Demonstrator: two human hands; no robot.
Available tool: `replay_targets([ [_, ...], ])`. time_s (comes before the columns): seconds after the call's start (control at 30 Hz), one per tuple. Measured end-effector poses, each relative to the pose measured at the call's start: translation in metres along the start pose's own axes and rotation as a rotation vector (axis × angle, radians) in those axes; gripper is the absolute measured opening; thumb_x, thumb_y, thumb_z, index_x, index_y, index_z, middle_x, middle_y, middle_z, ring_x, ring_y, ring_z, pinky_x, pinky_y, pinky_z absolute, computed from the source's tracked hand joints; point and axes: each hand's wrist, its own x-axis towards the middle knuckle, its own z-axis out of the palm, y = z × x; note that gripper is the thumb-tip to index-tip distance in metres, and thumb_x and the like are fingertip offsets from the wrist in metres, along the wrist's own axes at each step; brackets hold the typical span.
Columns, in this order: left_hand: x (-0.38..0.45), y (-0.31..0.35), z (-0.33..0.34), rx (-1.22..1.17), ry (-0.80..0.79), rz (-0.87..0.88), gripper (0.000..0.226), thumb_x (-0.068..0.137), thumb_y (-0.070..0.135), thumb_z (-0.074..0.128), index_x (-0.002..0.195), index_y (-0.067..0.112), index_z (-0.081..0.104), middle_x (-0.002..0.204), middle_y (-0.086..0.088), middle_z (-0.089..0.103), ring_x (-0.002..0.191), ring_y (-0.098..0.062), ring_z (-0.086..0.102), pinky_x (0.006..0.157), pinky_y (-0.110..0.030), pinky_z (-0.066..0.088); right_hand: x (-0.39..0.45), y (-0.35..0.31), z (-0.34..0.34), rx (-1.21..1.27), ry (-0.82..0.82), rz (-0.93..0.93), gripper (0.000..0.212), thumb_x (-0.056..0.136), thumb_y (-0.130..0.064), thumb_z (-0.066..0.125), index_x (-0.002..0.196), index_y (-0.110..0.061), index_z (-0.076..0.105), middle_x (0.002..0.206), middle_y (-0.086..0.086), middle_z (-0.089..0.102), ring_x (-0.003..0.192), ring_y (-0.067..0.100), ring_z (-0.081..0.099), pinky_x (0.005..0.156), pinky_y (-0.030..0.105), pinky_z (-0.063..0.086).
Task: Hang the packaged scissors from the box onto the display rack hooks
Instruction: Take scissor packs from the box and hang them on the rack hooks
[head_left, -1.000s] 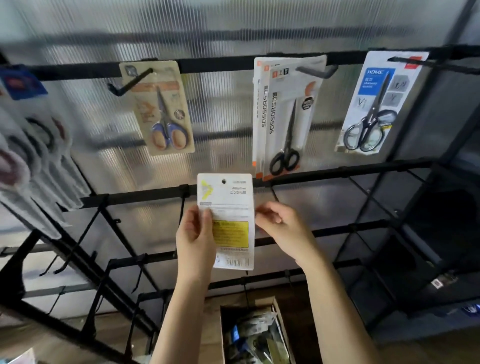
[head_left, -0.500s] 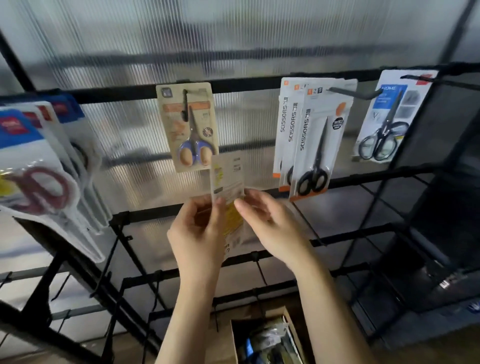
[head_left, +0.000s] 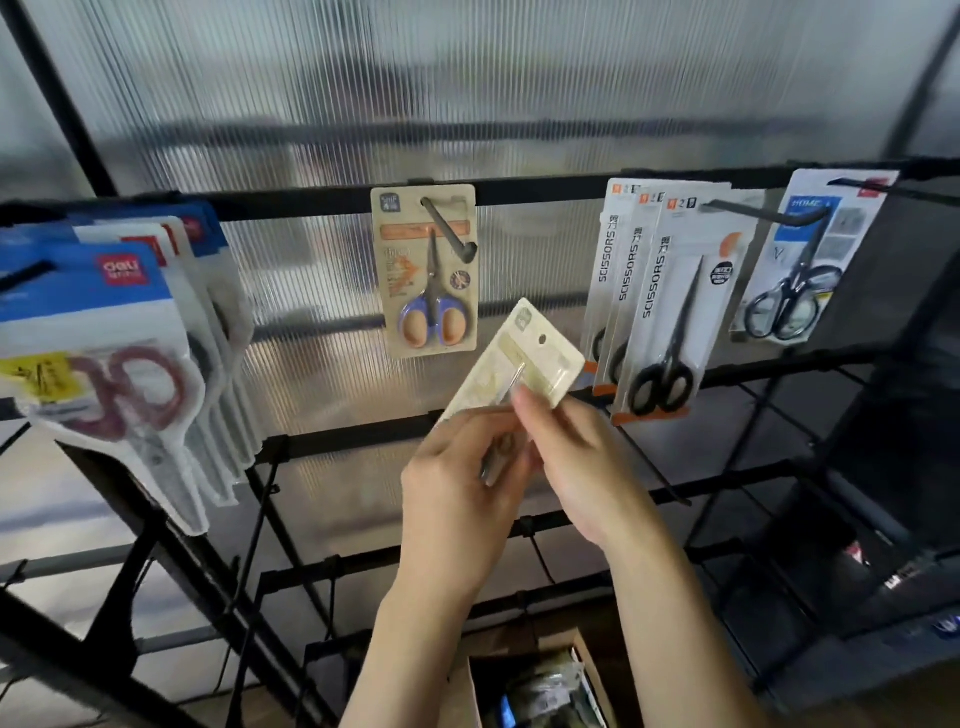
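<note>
A cream-coloured scissors package (head_left: 524, 358) is held tilted in front of the rack, its hang hole up and to the right. My left hand (head_left: 457, 499) grips its lower end. My right hand (head_left: 571, 457) pinches its middle with fingertip and thumb. Just above it a pack of blue-handled scissors (head_left: 426, 270) hangs on a black hook (head_left: 449, 231). The cardboard box (head_left: 535, 686) with more packs stands below between my forearms.
The black rack bar (head_left: 545, 187) carries black-scissors packs (head_left: 670, 306) and a grey pair (head_left: 810, 260) to the right, red-handled packs (head_left: 114, 364) to the left. Bare hooks and lower bars (head_left: 358, 436) run behind my hands. A ribbed translucent wall backs the rack.
The package turned from its printed back to its cream front and tilted right. Both hands rose slightly with it. The view shifted left, bringing the red-handled packs closer.
</note>
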Motion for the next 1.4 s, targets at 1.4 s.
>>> replay_targets([
  [1.4,0.019,-0.009,-0.072,-0.074,0.191,-0.177,0.008,0.091,0.011,0.060,0.088,0.016,0.066,0.073,0.012,0.066,0.072,-0.004,0.065,0.064,-0.012,0.051,0.040,-0.046,0.020,0.017,0.144,-0.244,0.051,0.083,-0.051,0.058,0.095,-0.001,0.058,0.088,0.026,0.061,0.070,0.031,0.053,0.067,0.041,0.042],
])
